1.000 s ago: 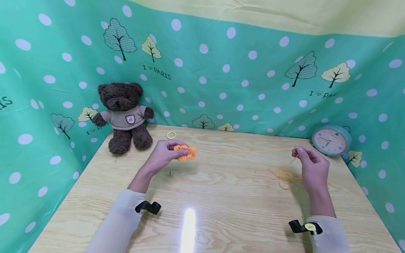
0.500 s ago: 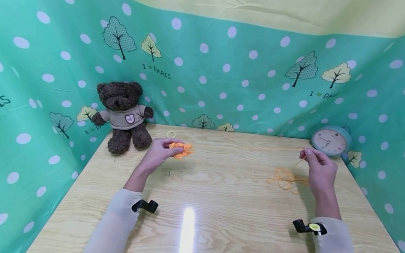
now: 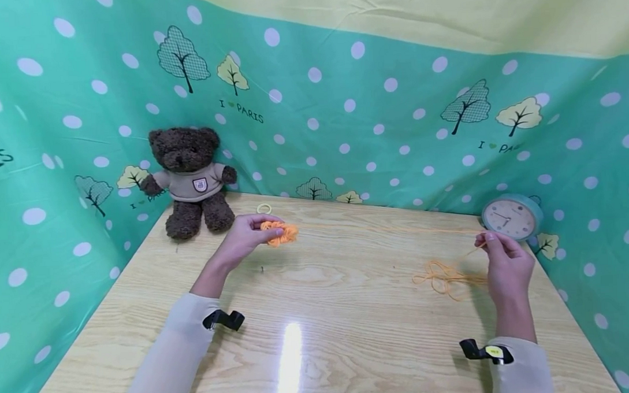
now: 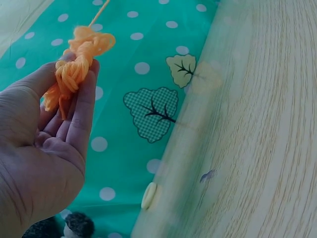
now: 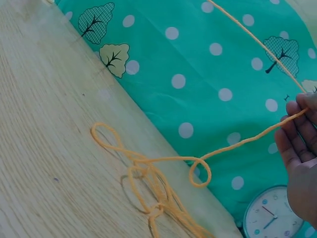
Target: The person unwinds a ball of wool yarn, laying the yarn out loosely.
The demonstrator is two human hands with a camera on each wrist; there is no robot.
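My left hand (image 3: pixel 245 239) pinches a small bundle of orange yarn (image 3: pixel 287 234) between thumb and fingers, held above the table. In the left wrist view the yarn bundle (image 4: pixel 74 72) is looped and bunched, with one strand rising from its top. That strand runs taut across to my right hand (image 3: pixel 509 265), which pinches the yarn strand (image 5: pixel 257 136) between thumb and fingertips at the right. Beyond the pinch the strand drops to a loose tangle of yarn (image 3: pixel 444 277) on the table, left of the right hand.
A dark brown teddy bear (image 3: pixel 191 180) in a grey shirt sits at the back left. Near it lies a pale yellow ring (image 3: pixel 264 208). A round teal clock (image 3: pixel 512 217) stands behind the right hand. Green printed cloth (image 3: pixel 338 126) encloses the wooden table (image 3: pixel 361 339).
My right hand has moved to the right, drawing the strand farther. The left hand has shifted slightly left with the bundle. More of the loose tangle shows.
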